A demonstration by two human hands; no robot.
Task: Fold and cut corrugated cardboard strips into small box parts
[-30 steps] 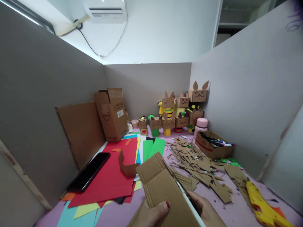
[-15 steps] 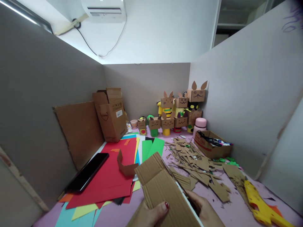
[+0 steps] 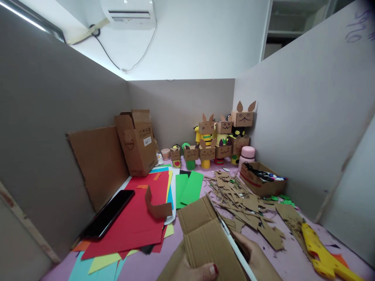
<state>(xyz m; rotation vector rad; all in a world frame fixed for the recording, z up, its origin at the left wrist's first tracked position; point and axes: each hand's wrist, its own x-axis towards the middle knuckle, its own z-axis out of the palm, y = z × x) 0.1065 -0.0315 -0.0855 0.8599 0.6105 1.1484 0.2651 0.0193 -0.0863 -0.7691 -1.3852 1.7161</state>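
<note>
A folded strip of corrugated cardboard [image 3: 205,234] rises from the bottom middle of the view. My left hand [image 3: 195,271] grips its lower left edge, thumb pressed on the face. My right hand [image 3: 254,255] is closed behind its right edge, with a thin white stick-like tool [image 3: 237,251] along that edge. A bent cardboard piece [image 3: 156,207] stands on the red paper [image 3: 131,218] just to the left.
Coloured paper sheets and a black phone [image 3: 109,212] lie left. Cardboard scraps [image 3: 243,203] cover the right. A yellow glue gun [image 3: 325,253] sits at lower right, a small box of tools [image 3: 260,179] behind. Cardboard animal figures [image 3: 218,140] and a carton [image 3: 137,142] stand at the back.
The cardboard strip has dropped lower and shifted a little right in my hands. My left thumb has slid down toward the bottom edge of the view.
</note>
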